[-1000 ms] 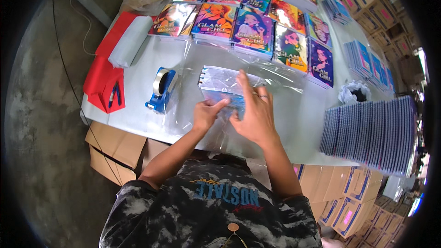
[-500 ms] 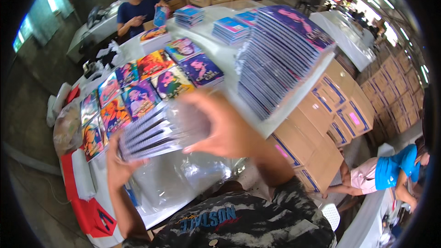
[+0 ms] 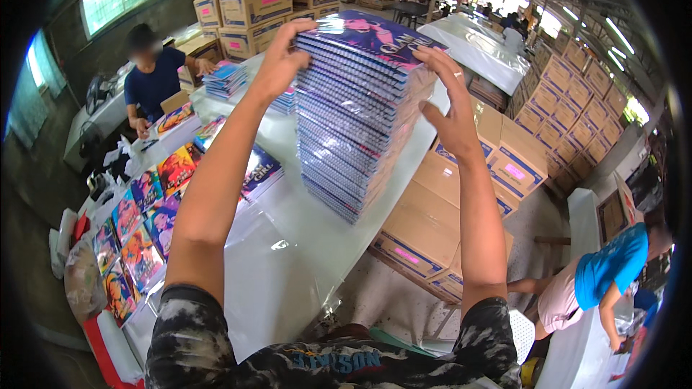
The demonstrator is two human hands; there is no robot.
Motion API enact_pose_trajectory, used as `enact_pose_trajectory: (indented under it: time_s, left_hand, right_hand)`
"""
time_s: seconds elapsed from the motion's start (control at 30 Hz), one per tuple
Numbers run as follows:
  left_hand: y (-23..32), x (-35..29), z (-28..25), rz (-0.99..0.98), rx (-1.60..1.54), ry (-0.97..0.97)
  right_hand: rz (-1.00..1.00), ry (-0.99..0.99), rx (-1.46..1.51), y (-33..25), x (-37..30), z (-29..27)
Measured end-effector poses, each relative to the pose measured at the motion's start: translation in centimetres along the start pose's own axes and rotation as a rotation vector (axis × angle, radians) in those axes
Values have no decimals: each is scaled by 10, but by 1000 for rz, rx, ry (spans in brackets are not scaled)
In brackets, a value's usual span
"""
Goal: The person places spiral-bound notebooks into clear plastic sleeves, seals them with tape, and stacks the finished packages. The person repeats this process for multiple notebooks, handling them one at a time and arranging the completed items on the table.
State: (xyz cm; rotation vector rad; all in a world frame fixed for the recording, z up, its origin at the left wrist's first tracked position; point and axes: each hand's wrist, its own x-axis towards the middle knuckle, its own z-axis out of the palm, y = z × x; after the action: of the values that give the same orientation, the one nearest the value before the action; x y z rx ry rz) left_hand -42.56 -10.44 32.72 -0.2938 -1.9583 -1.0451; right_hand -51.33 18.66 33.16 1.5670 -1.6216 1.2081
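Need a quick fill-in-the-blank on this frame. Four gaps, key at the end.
1. The left hand and right hand are at the ____ of the tall stack of notebooks.
2. A ring is worn on the ____ hand.
3. The co-worker's shirt at the picture's right edge is bright ____.
4. The cardboard boxes beside the stack are ____ in colour.

Missing words: top; right; blue; brown.

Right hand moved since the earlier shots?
Yes. Judged against the table, the right hand has gone rightward, from in front of the rows of notebooks to the top right edge of the tall notebook stack.
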Motion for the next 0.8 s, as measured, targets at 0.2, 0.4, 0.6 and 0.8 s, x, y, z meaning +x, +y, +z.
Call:
enact_pose_trajectory:
  time_s: [0.2,0.4,0.6,0.8]
  left_hand:
    - [-22,-4,28,-218,31,359]
    - [-61,-15,0,-467,-245,118]
    - [-191,-234,-36,-753,1120,-345]
    - [-113,-266,-6,-1234,527,-34]
  right_hand:
    - [208,388,48,41,9,52]
    - [313,510,-2,58,-9,66]
    - [48,478,-66,-46,-102,128]
    - [1116,-206,851,-75,-196,225]
